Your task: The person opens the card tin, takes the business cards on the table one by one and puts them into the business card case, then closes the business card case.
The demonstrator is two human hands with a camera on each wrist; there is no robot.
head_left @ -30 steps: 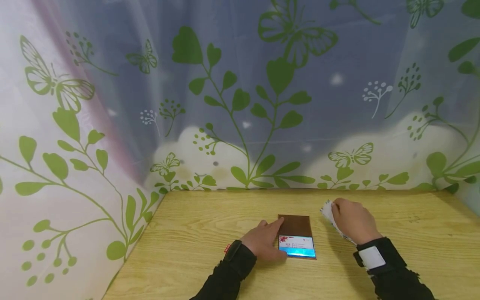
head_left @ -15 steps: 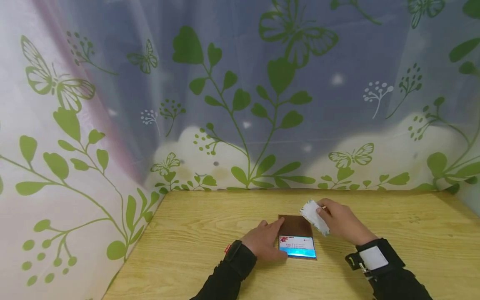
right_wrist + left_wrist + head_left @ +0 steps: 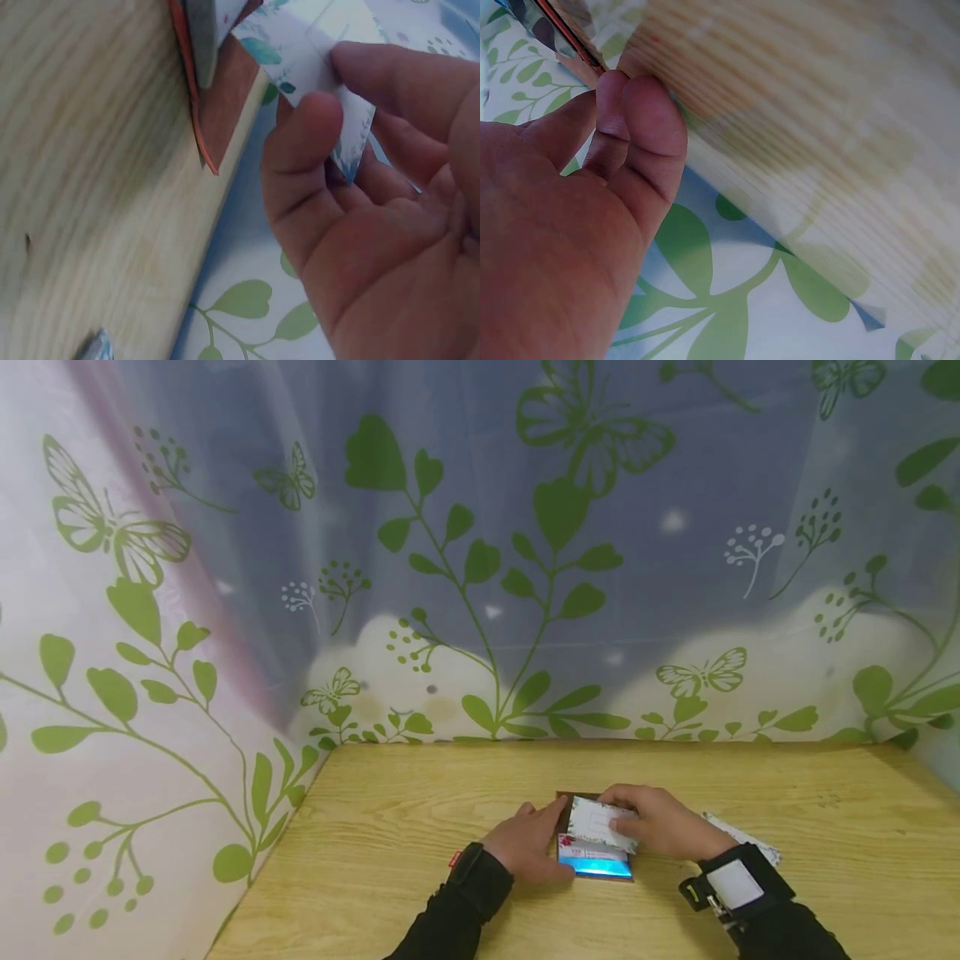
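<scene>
Floral-bordered card (image 3: 594, 820) over brown holder (image 3: 225, 105), short of far edge of desk (image 3: 420, 793); pinched by one side in right grip (image 3: 660, 822), probably to leave lower edge free; left grip (image 3: 525, 843) spread wide against holder, likely to prevent sliding.

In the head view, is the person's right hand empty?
No, the right hand pinches a white card with a leafy border, which overlaps the brown holder in that view.
</scene>
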